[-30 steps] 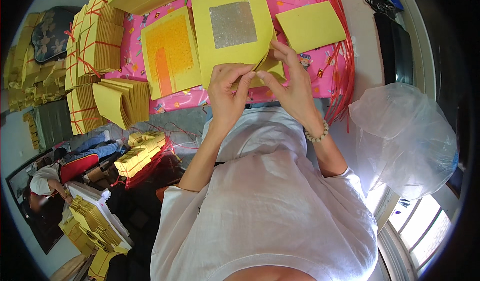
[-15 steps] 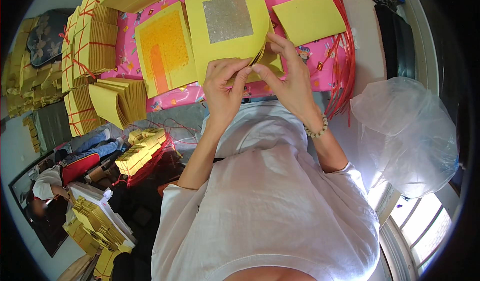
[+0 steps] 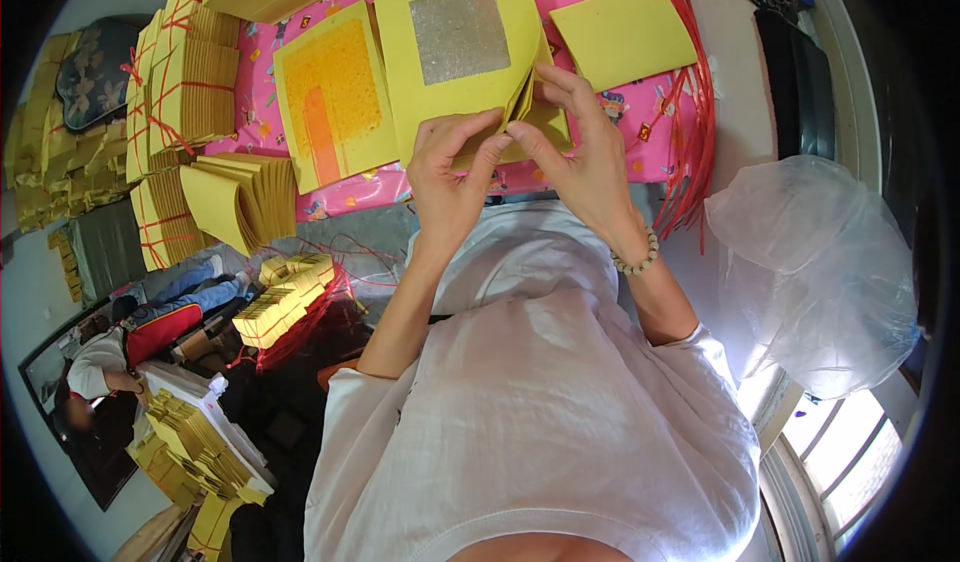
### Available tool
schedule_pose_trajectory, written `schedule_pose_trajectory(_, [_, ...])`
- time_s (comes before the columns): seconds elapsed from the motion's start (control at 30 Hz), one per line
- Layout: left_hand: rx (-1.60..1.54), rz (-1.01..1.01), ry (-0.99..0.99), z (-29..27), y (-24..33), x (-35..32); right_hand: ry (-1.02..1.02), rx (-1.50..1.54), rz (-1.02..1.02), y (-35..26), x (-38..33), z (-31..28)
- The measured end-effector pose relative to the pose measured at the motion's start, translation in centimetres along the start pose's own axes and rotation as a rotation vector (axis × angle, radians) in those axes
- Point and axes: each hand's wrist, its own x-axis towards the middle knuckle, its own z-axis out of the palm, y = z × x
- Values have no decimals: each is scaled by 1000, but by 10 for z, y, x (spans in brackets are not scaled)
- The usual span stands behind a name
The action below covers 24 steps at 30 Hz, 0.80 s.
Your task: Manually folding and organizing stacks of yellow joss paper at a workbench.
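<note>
A stack of yellow paper sheets (image 3: 395, 92), its top sheet bearing a silver square (image 3: 460, 34), lies in front of me with its near right corner lifted and curled. My left hand (image 3: 452, 162) is closed on the near edge of the paper, thumb and forefinger pinched together. Close against it, my right hand (image 3: 583, 152) holds the curled corner between its thumb and bent fingers. Several sheet edges fan apart between the two hands. Left of the stack lies a yellow sheet with an orange patch (image 3: 330, 72). A beaded bracelet (image 3: 636, 254) circles my right wrist.
Bundles of yellow paper tied with red string (image 3: 195, 87) stand at the table's left end. A plain yellow sheet (image 3: 625, 37) and red strings (image 3: 688, 162) lie on the pink cloth (image 3: 640, 142) at right. A clear plastic bag (image 3: 815, 272) hangs beyond. Another person (image 3: 105, 362) is at lower left.
The sheet edges at the lifted corner have spread further apart between my hands. Both hands keep nearly the same place and grip.
</note>
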Motion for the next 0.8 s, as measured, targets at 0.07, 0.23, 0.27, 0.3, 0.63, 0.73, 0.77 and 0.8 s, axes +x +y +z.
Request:
schedule_pose_trajectory(0.07, [8, 2, -3, 0, 0, 0, 0, 0, -3, 0, 0, 0])
schedule_pose_trajectory(0.23, [20, 1, -5, 0, 0, 0, -1, 36, -5, 0, 0, 0])
schedule_pose_trajectory(0.27, [20, 0, -6, 0, -1, 0, -5, 47, -4, 0, 0, 0])
schedule_pose_trajectory(0.3, [14, -1, -4, 1, -2, -1, -9, 58, -3, 0, 0, 0])
schedule_pose_trajectory(0.63, [17, 5, 1, 0, -1, 0, -6, 17, -5, -1, 0, 0])
schedule_pose_trajectory(0.73, [6, -8, 2, 1, -2, 0, -8, 44, -14, -3, 1, -1])
schedule_pose_trajectory(0.77, [6, -8, 1, 1, -1, 0, -6, 53, -9, -3, 2, -1])
schedule_pose_trajectory(0.8, [14, -3, -1, 1, -1, 0, -4, 62, -4, -2, 2, -1])
